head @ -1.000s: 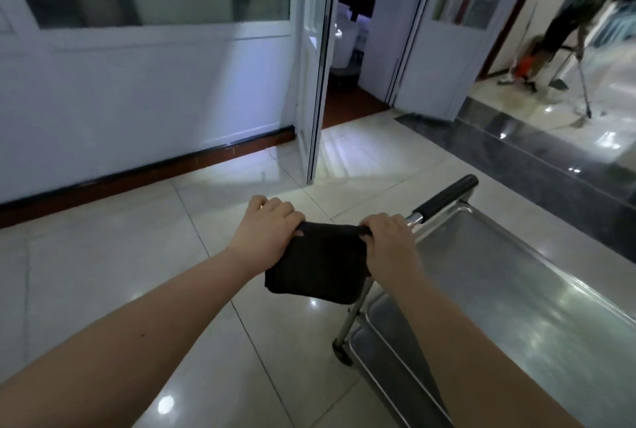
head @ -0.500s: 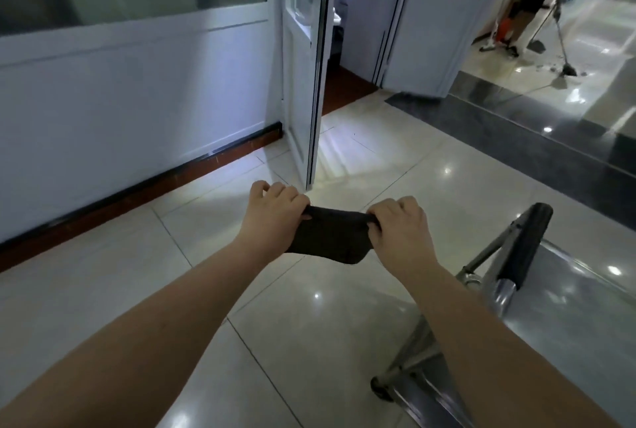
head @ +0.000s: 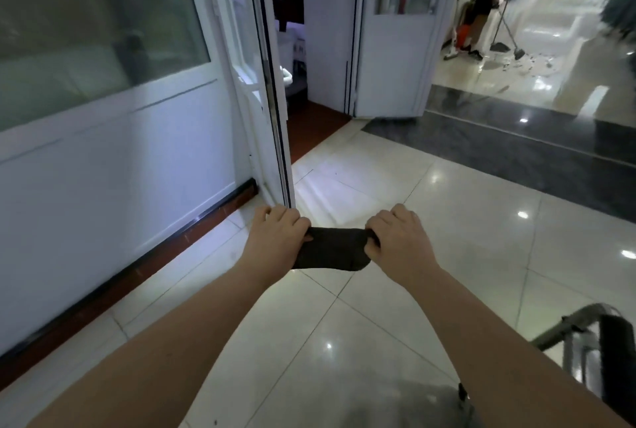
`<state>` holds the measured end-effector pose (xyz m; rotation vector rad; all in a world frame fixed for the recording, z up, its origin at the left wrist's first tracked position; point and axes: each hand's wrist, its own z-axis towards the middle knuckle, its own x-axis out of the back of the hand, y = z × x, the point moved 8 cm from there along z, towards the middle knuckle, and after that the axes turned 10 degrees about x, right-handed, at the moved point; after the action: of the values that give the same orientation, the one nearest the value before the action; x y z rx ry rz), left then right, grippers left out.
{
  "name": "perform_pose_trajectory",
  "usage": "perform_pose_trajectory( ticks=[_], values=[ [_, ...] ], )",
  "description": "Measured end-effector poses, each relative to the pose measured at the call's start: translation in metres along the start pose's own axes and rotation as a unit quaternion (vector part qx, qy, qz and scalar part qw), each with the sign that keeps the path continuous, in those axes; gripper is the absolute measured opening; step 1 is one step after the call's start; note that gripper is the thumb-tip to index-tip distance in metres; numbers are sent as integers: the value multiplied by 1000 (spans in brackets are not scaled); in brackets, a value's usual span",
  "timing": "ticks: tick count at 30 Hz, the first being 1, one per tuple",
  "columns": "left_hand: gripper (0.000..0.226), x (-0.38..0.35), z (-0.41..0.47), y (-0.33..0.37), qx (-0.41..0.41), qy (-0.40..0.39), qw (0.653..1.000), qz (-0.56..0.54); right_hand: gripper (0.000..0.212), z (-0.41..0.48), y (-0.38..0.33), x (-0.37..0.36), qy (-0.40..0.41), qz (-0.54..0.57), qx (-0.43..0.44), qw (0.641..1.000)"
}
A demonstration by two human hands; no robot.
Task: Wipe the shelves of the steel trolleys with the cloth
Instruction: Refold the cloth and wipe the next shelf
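Observation:
A dark folded cloth (head: 332, 250) hangs in the air between my two hands, above the tiled floor. My left hand (head: 273, 236) grips its left end and my right hand (head: 399, 238) grips its right end, fingers curled over the top edge. The steel trolley (head: 585, 345) shows only at the lower right corner: its black-padded handle and steel frame. Its shelves are out of view. Both hands are well to the left of the trolley and apart from it.
A white glazed partition (head: 103, 138) with a dark skirting runs along the left. An open white door (head: 268, 83) stands ahead. A dark floor strip (head: 516, 152) crosses at the right. Far back, a person (head: 485, 4) sweeps with a broom.
The view has swung left, so the trolley has slid to the lower right corner. My hands have drawn the cloth tighter and flatter between them, away from the trolley handle.

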<state>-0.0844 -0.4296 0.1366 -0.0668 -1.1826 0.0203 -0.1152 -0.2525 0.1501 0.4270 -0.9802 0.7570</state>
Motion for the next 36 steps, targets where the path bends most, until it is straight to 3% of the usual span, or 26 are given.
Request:
perform_pose_trajectory(
  ticks=[6, 14, 21, 30, 36],
  values=[
    [13, -81, 145, 14, -46, 7, 998, -51, 8, 53, 120, -64, -30, -13, -77, 997],
    [12, -201, 327, 151, -252, -54, 959, -121, 18, 27, 302, -112, -18, -22, -272, 962],
    [8, -246, 436, 328, -381, -58, 903, -190, 12, -46, 443, -88, 40, -66, -484, 872],
    [8, -256, 524, 575, -518, -24, 823, -233, 12, -163, 625, -18, 148, -92, -633, 754],
    [10, -241, 568, 740, -553, -4, 786, -277, 17, -239, 725, 44, 200, -159, -693, 674]
  ],
)
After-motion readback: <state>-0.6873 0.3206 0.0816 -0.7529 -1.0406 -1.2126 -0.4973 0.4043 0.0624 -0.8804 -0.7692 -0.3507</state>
